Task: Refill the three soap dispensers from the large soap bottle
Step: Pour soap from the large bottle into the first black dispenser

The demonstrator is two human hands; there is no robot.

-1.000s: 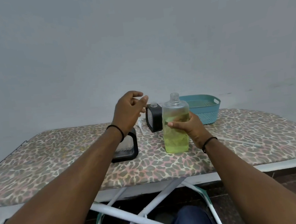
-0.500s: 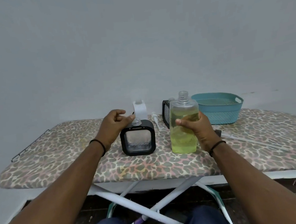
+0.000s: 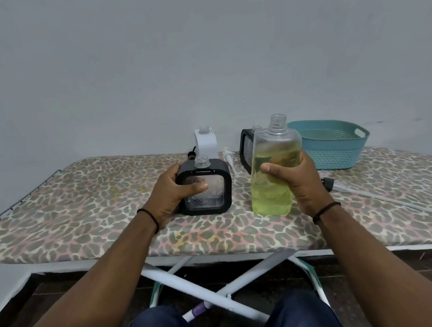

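Note:
The large clear soap bottle (image 3: 274,173), uncapped and about two thirds full of yellow-green soap, stands on the leopard-print ironing board (image 3: 87,210). My right hand (image 3: 297,182) grips its right side. My left hand (image 3: 175,191) grips a black square dispenser (image 3: 212,187) with a clear body and open neck. A white dispenser (image 3: 206,143) stands behind it. A second black dispenser (image 3: 246,144) is partly hidden behind the large bottle.
A teal plastic basket (image 3: 331,144) sits at the back right. A white pump head (image 3: 228,157) lies between the dispensers. A black pump with a long clear tube (image 3: 365,191) lies to the right. The board's white legs cross below, above my knees.
My left hand has dropped from beside the dispenser's neck and now grips its body. The large bottle stays in my right hand, slightly tilted. The view has shifted.

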